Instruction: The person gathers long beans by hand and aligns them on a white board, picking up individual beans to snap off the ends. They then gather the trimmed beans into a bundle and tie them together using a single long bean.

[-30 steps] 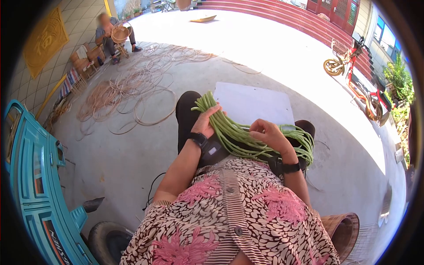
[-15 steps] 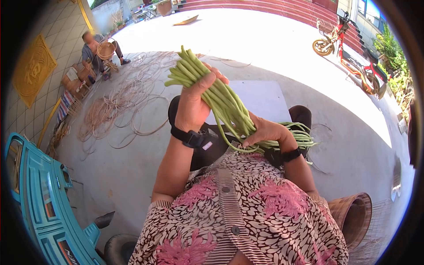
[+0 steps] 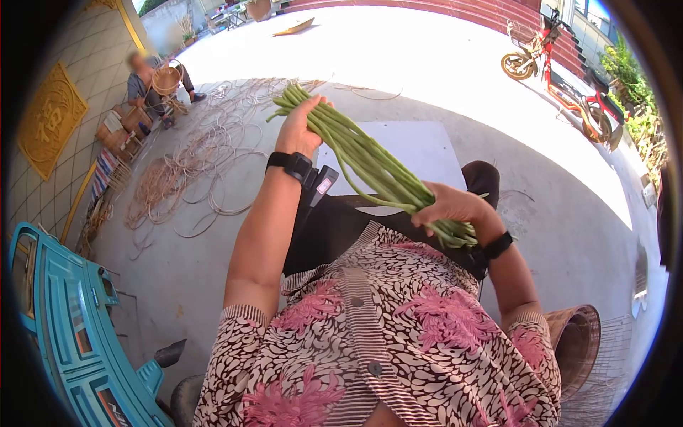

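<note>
A bunch of long green beans (image 3: pixel 370 160) stretches slantwise in front of my chest. Near its upper end, my left hand (image 3: pixel 302 129) is closed around the stalks, with the bean tips poking out past the fingers. Lower down, my right hand (image 3: pixel 455 205) wraps around the other end, and loose bean ends hang below it over my lap. Each wrist wears a black band; a small dark device with a pale label (image 3: pixel 325 183) sits by the left one. Beyond the beans, a white board (image 3: pixel 420 146) lies on the ground.
A person (image 3: pixel 146 78) with a round basket sits at the far left beside scattered thin strips (image 3: pixel 185 171). A turquoise vehicle (image 3: pixel 78 334) stands at lower left, and a woven basket (image 3: pixel 575 349) at lower right. A red scooter (image 3: pixel 562 92) is parked at upper right.
My hands have moved farther apart, the left to the left and the right to the right. The bunch is drawn out straighter and lies less steeply. Fewer bean ends trail past my right hand.
</note>
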Tool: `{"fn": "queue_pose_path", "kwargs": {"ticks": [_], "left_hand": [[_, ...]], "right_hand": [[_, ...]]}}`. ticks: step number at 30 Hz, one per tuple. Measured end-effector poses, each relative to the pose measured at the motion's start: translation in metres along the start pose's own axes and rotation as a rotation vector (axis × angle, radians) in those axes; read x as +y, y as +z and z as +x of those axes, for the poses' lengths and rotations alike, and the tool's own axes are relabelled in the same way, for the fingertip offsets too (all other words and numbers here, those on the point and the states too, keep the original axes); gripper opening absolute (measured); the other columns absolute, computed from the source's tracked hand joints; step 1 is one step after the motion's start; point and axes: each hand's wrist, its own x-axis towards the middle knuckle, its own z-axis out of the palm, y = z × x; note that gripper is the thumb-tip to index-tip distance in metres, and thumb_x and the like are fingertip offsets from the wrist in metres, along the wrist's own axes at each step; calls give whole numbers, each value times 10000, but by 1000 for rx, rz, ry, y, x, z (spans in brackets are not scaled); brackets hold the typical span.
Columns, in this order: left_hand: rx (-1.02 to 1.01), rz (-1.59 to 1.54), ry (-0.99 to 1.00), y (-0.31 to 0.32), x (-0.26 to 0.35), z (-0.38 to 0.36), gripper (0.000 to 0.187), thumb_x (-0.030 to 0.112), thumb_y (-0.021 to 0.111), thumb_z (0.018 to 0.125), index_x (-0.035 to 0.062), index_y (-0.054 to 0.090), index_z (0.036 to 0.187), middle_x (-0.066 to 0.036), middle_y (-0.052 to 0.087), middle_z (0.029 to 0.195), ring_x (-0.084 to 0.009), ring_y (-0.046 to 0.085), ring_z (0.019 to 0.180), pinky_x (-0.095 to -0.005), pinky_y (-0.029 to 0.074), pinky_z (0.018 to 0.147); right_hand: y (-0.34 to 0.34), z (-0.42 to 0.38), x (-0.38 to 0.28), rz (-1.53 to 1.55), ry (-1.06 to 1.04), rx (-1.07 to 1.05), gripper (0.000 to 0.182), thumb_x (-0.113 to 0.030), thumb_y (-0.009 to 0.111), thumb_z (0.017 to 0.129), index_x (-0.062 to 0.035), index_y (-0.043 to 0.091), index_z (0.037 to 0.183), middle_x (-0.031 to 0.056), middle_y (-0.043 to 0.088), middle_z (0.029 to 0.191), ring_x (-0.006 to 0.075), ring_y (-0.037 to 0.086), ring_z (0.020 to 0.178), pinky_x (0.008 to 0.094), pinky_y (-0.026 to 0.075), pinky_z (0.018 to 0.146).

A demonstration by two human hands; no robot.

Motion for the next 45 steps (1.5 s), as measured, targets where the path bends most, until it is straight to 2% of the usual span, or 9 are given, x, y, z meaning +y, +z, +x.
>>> {"fn": "queue_pose_path", "kwargs": {"ticks": [7,14,18,22,23,27,34,38,45], "left_hand": [[229,-158,-219,-67,-60,72,135,136,588,938,49,550,1033,-63,595,1016,-281,581,997,-593,413,952],[232,0,-90,-115,-97,106,170,192,531,961,28,562,994,-101,584,1019,-260,559,982,-422,423,972],[201,157,-102,-110,-88,101,192,189,506,968,5,546,1006,-101,578,1024,-255,549,978,-401,427,949],[220,182,-201,-91,-77,100,290,253,528,945,2,546,1090,-147,571,1132,-281,565,971,-378,437,933],[170,151,-152,-103,-80,126,360,244,607,908,-5,549,1162,-159,612,1162,-314,597,1064,-477,463,958],[184,390,-57,-61,-37,88,601,339,646,833,-28,444,1264,-209,534,1219,-293,565,1042,-435,463,893],[518,364,-15,-81,-6,56,411,282,633,847,2,550,1137,-176,594,1053,-298,577,965,-431,470,820],[241,257,-454,-79,-43,-19,671,227,647,876,-28,263,1364,-265,440,1279,-361,521,1127,-466,488,860],[-153,182,-531,-106,-55,-25,550,258,676,871,-35,418,1259,-191,509,1196,-331,543,1093,-479,474,926]], "right_hand": [[-79,-39,-35,-766,19,212,739,-89,746,712,-39,374,1349,117,641,931,190,646,775,354,526,702],[-104,-80,22,-1518,297,833,490,-170,725,673,-68,622,1141,171,656,1036,321,601,1031,427,466,889],[-49,-45,22,-1083,-339,712,326,-151,653,754,-57,660,1066,161,634,1080,328,582,1053,421,460,921],[1,13,49,-1169,-444,607,239,-173,676,751,-69,678,966,130,638,977,300,592,1007,419,478,870],[2,29,58,-1250,-426,630,211,-168,673,745,-75,669,934,117,627,944,290,590,979,420,478,841],[-2,67,81,-1425,-467,703,134,-136,653,724,-97,621,848,74,577,831,260,573,878,422,466,742],[9,50,56,-891,-312,755,99,-137,600,839,-62,561,891,79,626,800,254,604,727,366,472,663],[16,50,47,-589,-460,646,135,-161,621,875,-50,566,927,48,628,739,150,580,613,284,466,550],[33,16,40,-511,-398,256,116,-119,633,877,-40,601,956,8,629,733,69,553,611,233,454,499]]}}
